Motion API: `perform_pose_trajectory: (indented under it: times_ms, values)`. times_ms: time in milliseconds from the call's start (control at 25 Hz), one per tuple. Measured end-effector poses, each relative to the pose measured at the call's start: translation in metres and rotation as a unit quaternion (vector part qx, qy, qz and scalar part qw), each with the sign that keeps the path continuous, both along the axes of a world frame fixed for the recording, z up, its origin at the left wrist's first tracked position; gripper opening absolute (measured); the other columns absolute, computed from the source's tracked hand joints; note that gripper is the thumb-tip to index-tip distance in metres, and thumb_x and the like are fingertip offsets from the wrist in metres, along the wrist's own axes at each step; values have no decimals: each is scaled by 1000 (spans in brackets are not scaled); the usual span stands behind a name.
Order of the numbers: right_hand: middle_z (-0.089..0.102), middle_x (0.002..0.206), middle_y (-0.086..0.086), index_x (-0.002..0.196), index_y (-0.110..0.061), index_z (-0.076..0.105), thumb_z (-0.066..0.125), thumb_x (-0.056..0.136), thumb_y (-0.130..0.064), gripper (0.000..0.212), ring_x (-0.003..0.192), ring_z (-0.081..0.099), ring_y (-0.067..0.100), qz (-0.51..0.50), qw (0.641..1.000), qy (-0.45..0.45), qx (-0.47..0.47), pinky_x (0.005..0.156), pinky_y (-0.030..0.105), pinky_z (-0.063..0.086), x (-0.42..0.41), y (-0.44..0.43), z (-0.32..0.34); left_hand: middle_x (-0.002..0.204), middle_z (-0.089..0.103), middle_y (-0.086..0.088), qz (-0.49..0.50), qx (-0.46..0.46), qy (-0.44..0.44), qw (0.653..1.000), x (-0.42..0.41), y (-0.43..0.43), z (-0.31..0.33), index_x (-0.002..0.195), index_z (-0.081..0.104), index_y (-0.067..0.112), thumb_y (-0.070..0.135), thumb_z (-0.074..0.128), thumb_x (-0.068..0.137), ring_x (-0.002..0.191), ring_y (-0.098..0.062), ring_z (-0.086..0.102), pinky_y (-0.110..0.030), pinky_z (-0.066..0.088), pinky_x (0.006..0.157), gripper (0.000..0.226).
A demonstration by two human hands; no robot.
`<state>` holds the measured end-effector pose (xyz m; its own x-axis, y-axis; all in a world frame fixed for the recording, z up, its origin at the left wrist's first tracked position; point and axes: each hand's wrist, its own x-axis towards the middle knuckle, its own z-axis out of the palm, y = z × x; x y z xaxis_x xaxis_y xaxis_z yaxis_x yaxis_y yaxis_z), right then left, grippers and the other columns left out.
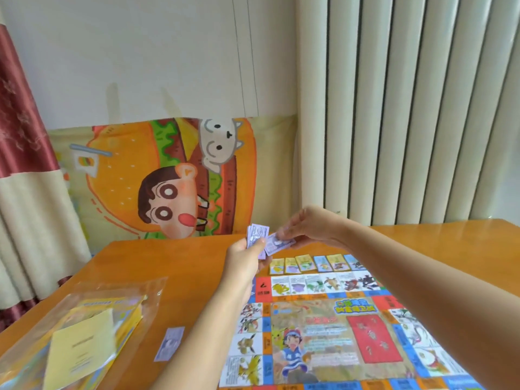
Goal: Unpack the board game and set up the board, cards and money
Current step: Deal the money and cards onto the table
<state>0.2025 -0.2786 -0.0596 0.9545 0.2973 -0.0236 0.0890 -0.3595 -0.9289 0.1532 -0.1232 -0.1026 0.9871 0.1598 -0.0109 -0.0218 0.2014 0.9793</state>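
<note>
While the left hand grips a small stack of notes over the far part of the table, the right hand pinches a single note just beside that stack. Bare glossy wood lies open between the board and a clear, crinkled plastic bag at the near left. A loose note, lilac paper, rests flat there, apart from both. The board is a thin printed sheet bordered by coloured squares. A row of cards lies just beyond its far edge.
</note>
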Motion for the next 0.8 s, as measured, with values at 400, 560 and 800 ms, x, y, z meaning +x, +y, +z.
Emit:
perform_pose_trajectory:
  times_ms: [400, 560, 800]
  values:
    - [66, 70, 1, 81, -13, 74, 73, 82, -14, 2, 55, 51, 7, -213, 969, -55, -116, 48, 14, 38, 97, -80, -94, 83, 63, -21, -14, -72, 105, 992, 75, -24, -38, 99, 54, -8, -5, 39, 96, 66, -23, 59, -28, 53, 50, 15]
    - [68, 75, 0, 83, -14, 74, 74, 82, -17, 3, 60, 54, 7, -252, 958, -61, -121, 47, 14, 37, 123, -70, -112, 81, 63, -20, -21, -69, 108, 991, 81, -22, -46, 93, 55, -7, -5, 40, 96, 65, -24, 59, -27, 52, 49, 15]
    - [67, 85, 5, 97, -16, 61, 70, 85, -15, 15, 72, 62, 14, -265, 958, -34, -104, 65, 25, 55, 145, -62, -117, 84, 64, -21, -25, -72, 109, 991, 90, -7, -51, 101, 54, -8, -4, 40, 96, 66, -24, 60, -26, 54, 47, 16]
